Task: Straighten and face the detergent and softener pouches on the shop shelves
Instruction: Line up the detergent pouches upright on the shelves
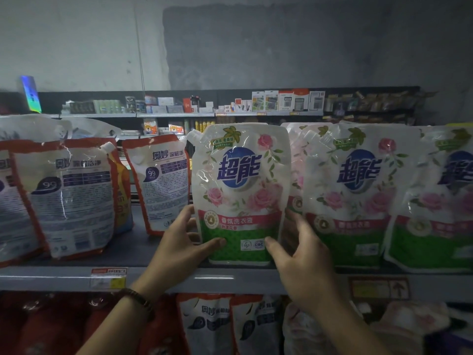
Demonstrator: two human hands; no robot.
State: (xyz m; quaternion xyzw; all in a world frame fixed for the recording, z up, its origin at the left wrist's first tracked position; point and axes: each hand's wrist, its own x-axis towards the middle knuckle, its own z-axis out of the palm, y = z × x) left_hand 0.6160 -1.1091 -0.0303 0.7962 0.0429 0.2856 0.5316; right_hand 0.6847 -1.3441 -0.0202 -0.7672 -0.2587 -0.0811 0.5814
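The step in hand looks like squaring one rose pouch (240,190), upright and label-out just behind the shelf lip (230,278). The left hand (179,244) and right hand (304,267) clamp its lower corners above that lip, thumbs on the green front and fingers wrapped behind (mostly hidden). Next it likely wants setting flush, then turning the red-edged pouches (163,185) further left along the lip, which show their backs.

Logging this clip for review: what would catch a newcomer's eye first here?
The rose-print pouch stands upright and front-facing mid-shelf, gripped low by the left hand and right hand, thumbs on its green base. Left of it, red-edged pouches lean with their backs showing.
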